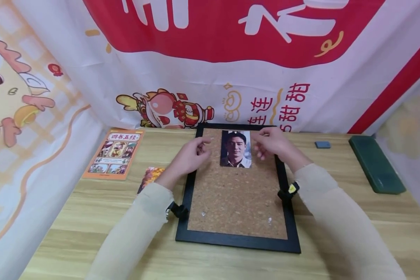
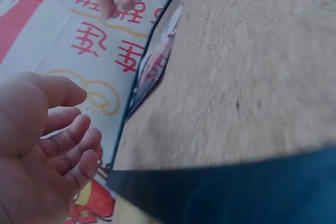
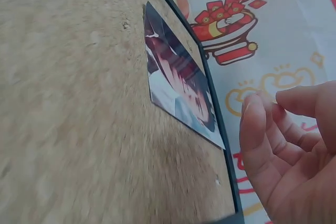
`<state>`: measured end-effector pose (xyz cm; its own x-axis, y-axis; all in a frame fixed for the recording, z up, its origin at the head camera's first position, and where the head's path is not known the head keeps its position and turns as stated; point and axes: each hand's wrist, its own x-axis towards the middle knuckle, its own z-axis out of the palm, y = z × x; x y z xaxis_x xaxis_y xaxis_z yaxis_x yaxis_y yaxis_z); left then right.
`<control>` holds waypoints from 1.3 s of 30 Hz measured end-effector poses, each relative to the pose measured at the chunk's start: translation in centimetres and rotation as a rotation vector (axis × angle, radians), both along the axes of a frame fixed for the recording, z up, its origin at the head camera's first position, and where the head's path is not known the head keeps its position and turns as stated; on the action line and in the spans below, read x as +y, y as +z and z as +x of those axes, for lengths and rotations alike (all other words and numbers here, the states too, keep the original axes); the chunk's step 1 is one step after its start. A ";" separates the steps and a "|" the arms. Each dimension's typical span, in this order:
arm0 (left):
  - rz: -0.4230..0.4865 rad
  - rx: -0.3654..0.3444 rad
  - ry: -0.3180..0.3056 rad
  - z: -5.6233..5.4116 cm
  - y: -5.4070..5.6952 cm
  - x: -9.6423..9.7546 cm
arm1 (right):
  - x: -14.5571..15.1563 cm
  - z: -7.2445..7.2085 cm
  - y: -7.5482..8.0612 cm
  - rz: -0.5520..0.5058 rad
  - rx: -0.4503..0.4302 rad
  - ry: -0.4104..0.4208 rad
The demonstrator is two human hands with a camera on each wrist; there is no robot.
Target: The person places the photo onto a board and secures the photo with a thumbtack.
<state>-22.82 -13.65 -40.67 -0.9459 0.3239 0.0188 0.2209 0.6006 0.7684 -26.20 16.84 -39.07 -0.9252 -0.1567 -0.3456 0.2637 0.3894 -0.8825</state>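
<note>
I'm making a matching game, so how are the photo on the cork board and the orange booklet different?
The orange booklet looks bigger than the photo. The photo shows one person, while the orange booklet has several pictures and writing. The photo is on the cork board, but the orange booklet is on the table. Both have four sides.

You wear a long, plain cream fabric sleeve (image 1: 136, 233) on your left arm and a matching long cream fabric sleeve (image 1: 346, 217) on your right, each ending short of the hand. A small, rounded black device (image 1: 179, 210) juts out beside your left cuff; beside your right cuff sits a second small black device (image 1: 284, 195) bearing a bright yellow patch (image 1: 293, 188).
</note>
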 end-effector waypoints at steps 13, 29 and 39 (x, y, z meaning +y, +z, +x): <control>-0.075 -0.066 0.028 4.4 1.6 -5.4 | 5.9 5.8 0.9 0.155 0.102 0.102; -0.273 -0.021 0.142 9.5 0.5 -12.1 | 11.2 11.8 -1.1 0.391 0.229 0.164; -0.542 -0.085 0.231 10.7 -1.1 -13.8 | 12.7 12.8 -4.0 0.403 0.159 0.116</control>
<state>-12.08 -27.45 -41.77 -0.9840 0.0521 -0.1703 -0.0106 0.9373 0.3484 -13.41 29.50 -43.07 -0.9560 -0.1450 -0.2549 0.0708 0.7294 -0.6805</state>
